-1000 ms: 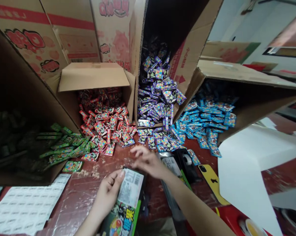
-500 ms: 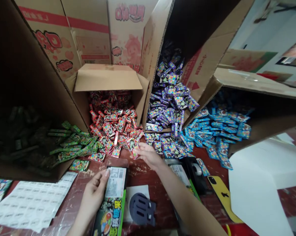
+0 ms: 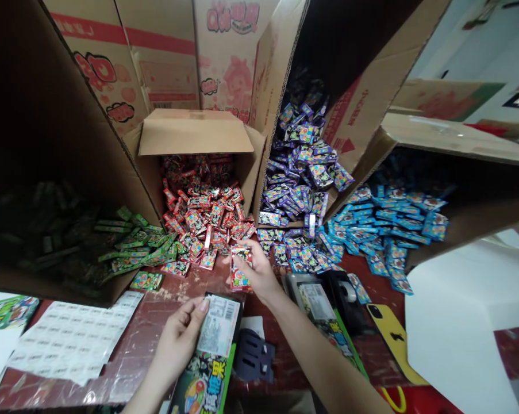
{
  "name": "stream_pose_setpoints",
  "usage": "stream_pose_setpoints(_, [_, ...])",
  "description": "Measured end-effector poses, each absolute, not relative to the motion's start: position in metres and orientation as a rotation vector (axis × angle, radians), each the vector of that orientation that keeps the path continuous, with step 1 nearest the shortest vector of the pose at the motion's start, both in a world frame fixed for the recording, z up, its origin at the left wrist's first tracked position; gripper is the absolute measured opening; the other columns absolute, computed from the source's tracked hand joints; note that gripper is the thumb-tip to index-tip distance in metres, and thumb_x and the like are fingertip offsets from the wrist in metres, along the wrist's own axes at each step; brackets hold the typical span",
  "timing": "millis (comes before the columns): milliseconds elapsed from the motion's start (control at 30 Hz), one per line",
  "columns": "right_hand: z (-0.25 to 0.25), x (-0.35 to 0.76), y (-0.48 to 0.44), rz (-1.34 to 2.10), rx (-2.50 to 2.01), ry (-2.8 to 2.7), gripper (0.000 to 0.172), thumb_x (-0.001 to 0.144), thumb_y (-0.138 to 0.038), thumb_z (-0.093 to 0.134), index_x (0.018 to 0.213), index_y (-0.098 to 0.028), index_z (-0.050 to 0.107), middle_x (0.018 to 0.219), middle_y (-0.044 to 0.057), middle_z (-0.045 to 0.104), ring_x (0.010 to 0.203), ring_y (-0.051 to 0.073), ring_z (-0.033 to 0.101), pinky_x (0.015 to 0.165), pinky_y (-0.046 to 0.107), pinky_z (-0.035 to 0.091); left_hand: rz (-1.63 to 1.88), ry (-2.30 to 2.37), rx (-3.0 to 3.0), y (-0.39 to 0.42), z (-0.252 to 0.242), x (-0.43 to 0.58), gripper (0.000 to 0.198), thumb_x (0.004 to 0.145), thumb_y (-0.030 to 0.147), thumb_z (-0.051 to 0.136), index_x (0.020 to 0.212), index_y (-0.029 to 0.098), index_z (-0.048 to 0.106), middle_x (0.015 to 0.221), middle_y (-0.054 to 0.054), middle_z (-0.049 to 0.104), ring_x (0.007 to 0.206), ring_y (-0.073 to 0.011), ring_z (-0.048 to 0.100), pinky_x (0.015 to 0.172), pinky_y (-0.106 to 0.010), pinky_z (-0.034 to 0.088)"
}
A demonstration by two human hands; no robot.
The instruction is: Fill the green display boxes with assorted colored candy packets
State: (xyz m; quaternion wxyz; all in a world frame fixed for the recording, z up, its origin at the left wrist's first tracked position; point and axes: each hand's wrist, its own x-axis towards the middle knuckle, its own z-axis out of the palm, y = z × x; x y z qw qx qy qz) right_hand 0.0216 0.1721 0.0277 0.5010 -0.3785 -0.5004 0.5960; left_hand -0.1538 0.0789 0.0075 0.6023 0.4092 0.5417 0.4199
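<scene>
My left hand (image 3: 179, 340) grips the top of a green printed candy box (image 3: 207, 359) with a white barcode label, held low in the middle. My right hand (image 3: 254, 270) is closed on a red candy packet (image 3: 240, 270) at the front edge of the red pile (image 3: 201, 215). That pile spills from an open carton (image 3: 194, 135) onto the red tabletop (image 3: 164, 310). Green packets (image 3: 130, 244) lie to the left, purple packets (image 3: 300, 178) and blue packets (image 3: 384, 224) to the right, each spilling from its own tipped carton.
A sheet of small white labels (image 3: 69, 342) lies at the front left. Right of my arm are another green box (image 3: 323, 313), a black tape dispenser (image 3: 345, 299) and a yellow phone (image 3: 391, 339). A white sheet (image 3: 461, 310) covers the right side. A dark plastic piece (image 3: 254, 356) lies below.
My right hand reached forward to the red pile, closed on a red packet and has drawn it back slightly. My left hand kept hold of the green box. The camera shifted.
</scene>
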Motion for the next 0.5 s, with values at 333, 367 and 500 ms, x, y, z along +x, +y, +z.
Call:
stream_pose_setpoints(333, [0.0188, 0.0254, 0.1740, 1.151, -1.040, -1.717, 0.021, 0.083, -0.037, 0.056, 0.072, -0.020, 0.053, 0.066, -0.003, 0.052, 0.063, 0.012, 0.048, 0.061, 0.024, 0.040, 0.871, 1.271, 1.062, 0.0792, 0.0119, -0.1500, 0.046, 0.080, 0.054, 0.057, 0.099, 0.014, 0.070, 0.083, -0.007, 0.072, 0.071, -0.0198, 0.061, 0.064, -0.025, 0.046])
stream_pose_setpoints(367, [0.0194, 0.0242, 0.1729, 1.115, -1.014, -1.750, 0.021, 0.084, -0.036, 0.056, 0.072, -0.020, 0.053, 0.068, -0.002, 0.052, 0.064, 0.012, 0.049, 0.063, 0.024, 0.040, 0.872, 1.263, 1.096, 0.0800, 0.0101, -0.1502, 0.044, 0.082, 0.052, 0.055, 0.101, 0.015, 0.069, 0.085, -0.007, 0.072, 0.073, -0.0200, 0.061, 0.066, -0.025, 0.046])
stream_pose_setpoints(500, [0.0187, 0.0223, 0.1675, 1.066, -0.780, -2.006, 0.024, 0.086, -0.032, 0.056, 0.066, -0.019, 0.052, 0.078, 0.001, 0.052, 0.076, 0.014, 0.052, 0.073, 0.028, 0.043, 0.894, 1.216, 1.164, 0.0810, 0.0053, -0.1477, 0.041, 0.083, 0.048, 0.056, 0.104, 0.016, 0.070, 0.089, -0.006, 0.072, 0.078, -0.0212, 0.062, 0.071, -0.027, 0.046])
